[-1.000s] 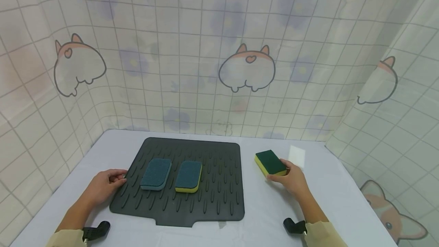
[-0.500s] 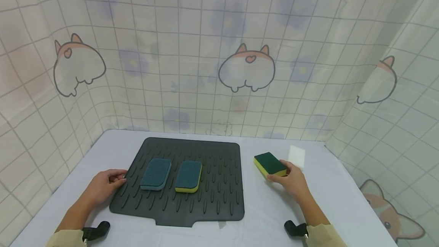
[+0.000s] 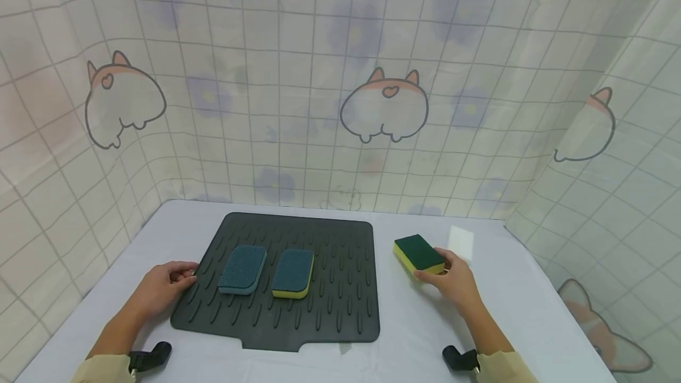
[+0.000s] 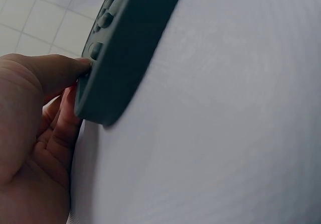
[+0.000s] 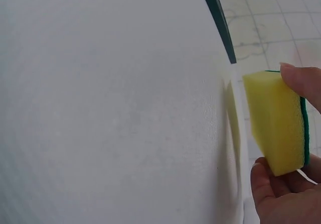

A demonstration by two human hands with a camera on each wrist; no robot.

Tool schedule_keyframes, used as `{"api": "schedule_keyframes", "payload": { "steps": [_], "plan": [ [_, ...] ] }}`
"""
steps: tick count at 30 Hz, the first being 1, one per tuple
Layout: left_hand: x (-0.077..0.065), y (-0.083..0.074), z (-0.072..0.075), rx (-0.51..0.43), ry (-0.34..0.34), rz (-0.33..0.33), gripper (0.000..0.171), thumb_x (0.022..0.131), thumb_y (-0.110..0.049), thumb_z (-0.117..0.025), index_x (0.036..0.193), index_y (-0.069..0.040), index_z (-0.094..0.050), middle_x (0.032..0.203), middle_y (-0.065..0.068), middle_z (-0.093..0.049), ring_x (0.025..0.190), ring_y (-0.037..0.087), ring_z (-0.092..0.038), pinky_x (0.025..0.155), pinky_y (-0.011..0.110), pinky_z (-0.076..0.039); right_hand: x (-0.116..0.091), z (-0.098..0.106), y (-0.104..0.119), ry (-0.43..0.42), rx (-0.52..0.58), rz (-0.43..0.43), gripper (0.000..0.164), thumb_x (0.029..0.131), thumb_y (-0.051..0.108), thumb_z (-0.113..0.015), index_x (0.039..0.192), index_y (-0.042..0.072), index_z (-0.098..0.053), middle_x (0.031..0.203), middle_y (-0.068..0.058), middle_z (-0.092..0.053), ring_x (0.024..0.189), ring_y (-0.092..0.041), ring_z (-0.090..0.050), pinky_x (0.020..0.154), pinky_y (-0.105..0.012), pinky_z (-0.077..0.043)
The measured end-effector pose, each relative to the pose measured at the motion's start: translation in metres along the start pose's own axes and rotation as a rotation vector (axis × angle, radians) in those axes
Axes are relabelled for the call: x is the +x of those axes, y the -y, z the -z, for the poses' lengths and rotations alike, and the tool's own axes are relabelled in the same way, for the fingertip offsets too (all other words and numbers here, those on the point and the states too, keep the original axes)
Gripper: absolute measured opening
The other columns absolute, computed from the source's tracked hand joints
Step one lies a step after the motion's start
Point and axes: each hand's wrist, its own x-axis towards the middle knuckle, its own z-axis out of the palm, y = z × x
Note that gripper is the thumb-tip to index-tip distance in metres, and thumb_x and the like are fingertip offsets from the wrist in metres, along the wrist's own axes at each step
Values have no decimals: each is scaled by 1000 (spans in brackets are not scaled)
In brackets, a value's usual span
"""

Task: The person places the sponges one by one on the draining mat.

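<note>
At the left edge of a dark grey ridged rubber mat (image 3: 340,288), my left hand (image 3: 159,289) pinches the rim. The left wrist view has the thumb (image 4: 62,72) on top of the mat's edge (image 4: 133,53) and the other fingers bent beside and below it. To the right of the mat, my right hand (image 3: 454,279) grips a yellow sponge with a dark green scouring side (image 3: 417,253) by its near end, green side up. The right wrist view puts the thumb on one side and fingertips on the other, with the sponge (image 5: 276,123) apart from the tabletop.
Two more scouring sponges lie on the mat: a blue one (image 3: 242,270) at left and a blue-topped yellow one (image 3: 293,273) beside it. The white table (image 3: 404,324) is bordered by a grid-patterned curtain (image 3: 298,152) at the back and sides. A bright patch (image 3: 460,242) shows beyond my right hand.
The held sponge has turned and shifted very slightly to the left, and the right wrist has edged slightly right. My left hand, the mat and the two sponges on it look unmoved.
</note>
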Motion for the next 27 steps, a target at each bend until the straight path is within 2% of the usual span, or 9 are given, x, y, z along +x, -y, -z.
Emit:
{"api": "schedule_keyframes", "payload": {
  "steps": [14, 27],
  "plan": [
    [2, 2, -1, -3, 3, 1, 39, 98, -16, -67, 130, 6, -64, 100, 7, -67, 87, 18, -57, 72, 32, -48, -7, -3, 3, -6, 36, 18, 98, 78, 48, -88, 154, 6, -42, 149, -25, -51, 131, -39, -55, 106, -52, -49],
    [1, 2, -1, -1, 1, 4, 39, 98, -16, -67, 130, 7, -64, 101, 8, -67, 88, 18, -57, 72, 32, -48, -12, -5, 7, -33, 76, 75, 94, 78, 42, -89, 152, 4, -44, 147, -24, -54, 130, -38, -57, 107, -50, -49]
  ]
}}
